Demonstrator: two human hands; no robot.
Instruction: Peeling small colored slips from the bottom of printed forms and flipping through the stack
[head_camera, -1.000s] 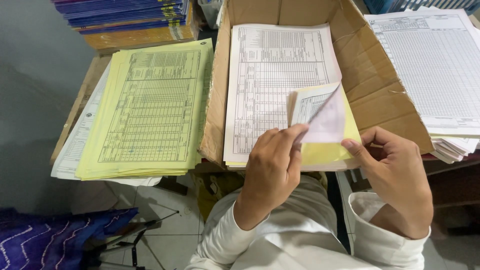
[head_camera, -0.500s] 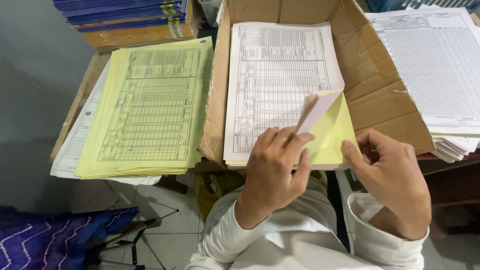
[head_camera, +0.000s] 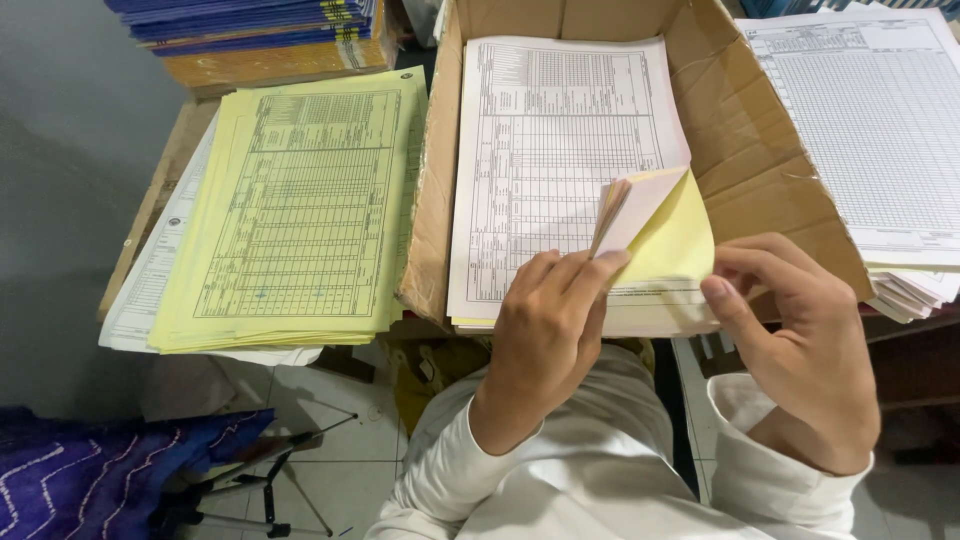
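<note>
A stack of white printed forms (head_camera: 550, 160) lies inside an open cardboard box (head_camera: 760, 170). Its lower right corner is curled up, showing a yellow sheet (head_camera: 670, 245) underneath. My left hand (head_camera: 545, 335) pinches the folded-back corner of several sheets between thumb and fingers. My right hand (head_camera: 795, 340) rests at the stack's lower right edge, thumb pressing on the yellow sheet.
A pile of yellow forms (head_camera: 300, 200) over white ones lies left of the box. Blue and orange books (head_camera: 260, 30) are stacked behind it. More white gridded sheets (head_camera: 880, 130) are piled at right. Blue cloth (head_camera: 90, 480) and a small tripod (head_camera: 250, 480) lie on the tiled floor.
The lifted corner has been folded further back, exposing more of the yellow sheet. My right hand's thumb has moved onto the yellow sheet.
</note>
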